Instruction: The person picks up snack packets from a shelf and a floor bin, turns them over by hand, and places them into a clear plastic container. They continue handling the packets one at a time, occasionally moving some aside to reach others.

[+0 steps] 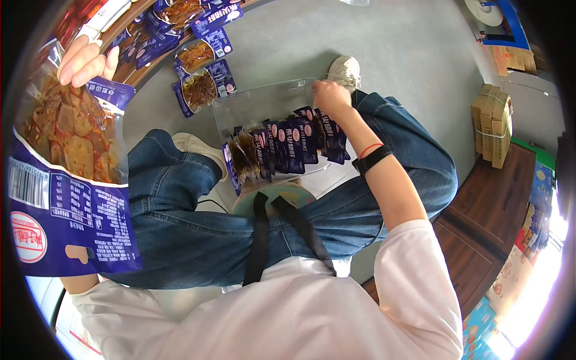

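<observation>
Plainly, the left hand (87, 65) pinches the packet (72, 210), long axis up-and-down at far left; the right hand (332, 98), grip unclear, is nearer the clear bin (255, 99).

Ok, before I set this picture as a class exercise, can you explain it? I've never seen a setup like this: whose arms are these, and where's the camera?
There is no machine here: one person works with bare hands. The only picture comes from a camera worn on the head, looking down past the white shirt and jeans.

The left hand holds a dark-blue food packet close to the lens, so it looks large. The right hand is at the rim of a clear plastic box between the knees; its grip is unclear. Similar packets stand in a row inside.
</observation>
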The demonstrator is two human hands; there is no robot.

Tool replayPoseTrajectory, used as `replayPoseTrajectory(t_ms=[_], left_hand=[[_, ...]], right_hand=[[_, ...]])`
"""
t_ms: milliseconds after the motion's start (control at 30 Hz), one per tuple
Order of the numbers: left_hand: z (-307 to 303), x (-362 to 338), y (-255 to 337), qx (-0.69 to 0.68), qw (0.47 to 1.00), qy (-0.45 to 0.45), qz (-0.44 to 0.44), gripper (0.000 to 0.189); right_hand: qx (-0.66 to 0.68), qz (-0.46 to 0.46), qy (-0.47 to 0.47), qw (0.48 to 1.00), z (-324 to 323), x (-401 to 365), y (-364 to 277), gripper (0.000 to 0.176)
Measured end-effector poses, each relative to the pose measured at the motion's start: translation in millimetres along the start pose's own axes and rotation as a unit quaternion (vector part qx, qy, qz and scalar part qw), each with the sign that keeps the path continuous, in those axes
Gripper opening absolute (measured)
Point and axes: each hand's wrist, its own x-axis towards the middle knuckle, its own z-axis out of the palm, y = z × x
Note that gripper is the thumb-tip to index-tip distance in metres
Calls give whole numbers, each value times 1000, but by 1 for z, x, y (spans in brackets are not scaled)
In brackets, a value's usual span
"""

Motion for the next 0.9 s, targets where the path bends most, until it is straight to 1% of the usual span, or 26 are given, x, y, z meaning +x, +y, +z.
replayPoseTrajectory(t_ms=[33,100,133,200,233,267,333,367,433,467,533,567,633,667,700,733,767,800,867,900], left_hand=[[1,1,-1,1,1000,0,-1,27],[3,3,-3,-3,1000,3,21,27],[4,4,-2,1,1000,4,21,27],[6,6,-3,0,1000,-7,6,27],[6,8,-5,-2,1000,-18,7,27],[7,6,-5,-2,1000,-16,8,27],[7,2,-4,6,1000,9,9,27],[6,2,-3,7,1000,8,10,27],[4,0,0,8,1000,1,11,27],[5,0,0,10,1000,1,13,27],[6,4,1,26,999,-29,11,27],[4,3,2,36,999,-37,11,27],[5,4,1,34,999,-28,14,27],[5,4,0,32,999,-18,13,27],[4,2,2,42,999,-15,9,26],[4,1,1,42,999,-14,9,26],[4,1,0,37,999,-10,10,27],[3,1,0,32,999,-8,12,27],[1,4,1,36,999,-26,5,28],[0,5,2,39,998,-41,1,29]], right_hand=[[1,0,1,1000,6,1,-6,25],[-42,-33,-59,997,26,0,-18,27],[-41,-34,-56,997,34,0,-21,27],[-102,-122,-91,983,48,0,-28,28],[-67,-136,-71,986,55,-3,-32,30],[-67,-138,-72,986,60,-4,-34,30],[-59,-70,-120,988,59,-7,-38,22],[-59,-70,-120,989,56,-6,-33,22],[-81,-86,-191,974,48,-1,-14,22],[-92,-102,-205,969,46,-3,-6,23],[-79,-116,-223,965,51,-5,-1,23],[-82,-116,-220,965,51,-2,5,23],[-22,-198,-261,944,40,-3,4,21],[-22,-199,-263,944,36,-2,3,21],[2,-113,-330,937,22,-1,-4,20],[26,-24,-393,919,15,1,-9,20],[-12,-30,-411,911,24,6,-7,19],[-11,-28,-410,911,19,5,-12,19],[-129,-52,-487,862,8,5,-22,20],[-129,-52,-486,863,-5,3,-30,20]])
